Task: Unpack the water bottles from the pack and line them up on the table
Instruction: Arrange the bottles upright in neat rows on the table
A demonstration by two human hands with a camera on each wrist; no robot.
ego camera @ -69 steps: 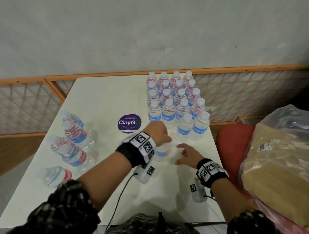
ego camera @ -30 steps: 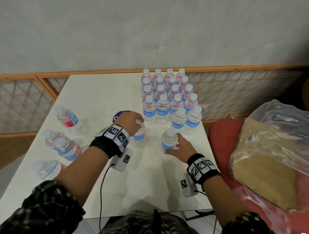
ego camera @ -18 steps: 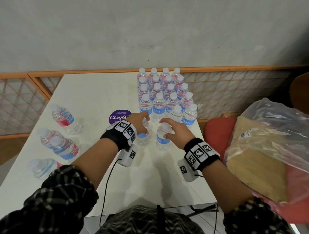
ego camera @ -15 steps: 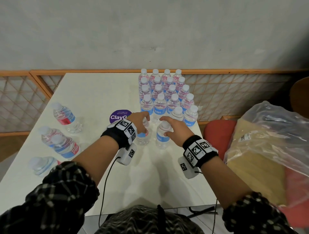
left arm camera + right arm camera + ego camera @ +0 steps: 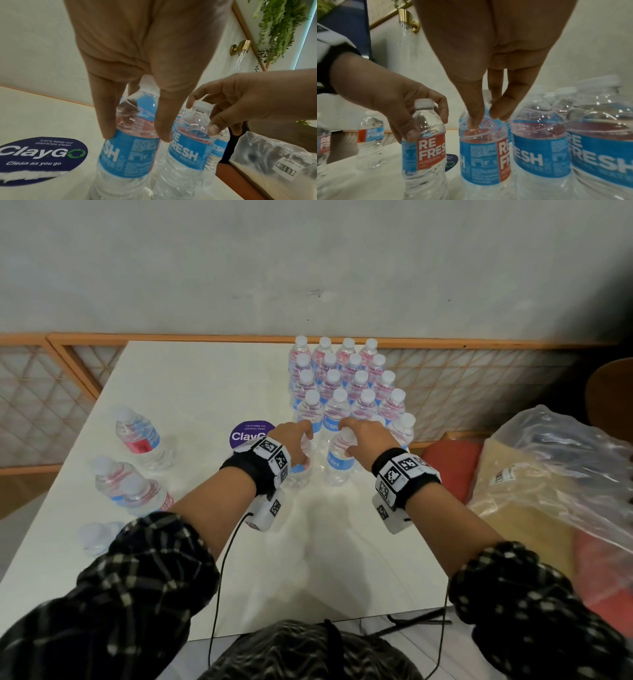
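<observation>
Two upright water bottles stand side by side on the white table (image 5: 205,392), just in front of a block of several lined-up bottles (image 5: 342,381). My left hand (image 5: 296,440) grips the left bottle (image 5: 301,472) from above at its shoulder; in the left wrist view the fingers (image 5: 108,129) rest on its blue label (image 5: 130,152). My right hand (image 5: 359,436) pinches the neck of the right bottle (image 5: 339,465); the right wrist view shows that bottle (image 5: 484,155) beside the front row (image 5: 539,148).
Several loose bottles (image 5: 140,436) stand at the table's left side. A purple ClayGo sticker (image 5: 250,433) lies left of my hands. A large plastic bag (image 5: 548,491) sits on a red seat (image 5: 445,463) at the right. An orange lattice rail (image 5: 479,378) borders the table.
Both hands have carried their bottles away from me, up to the front of the lined-up block. The two bottles now stand close together.
</observation>
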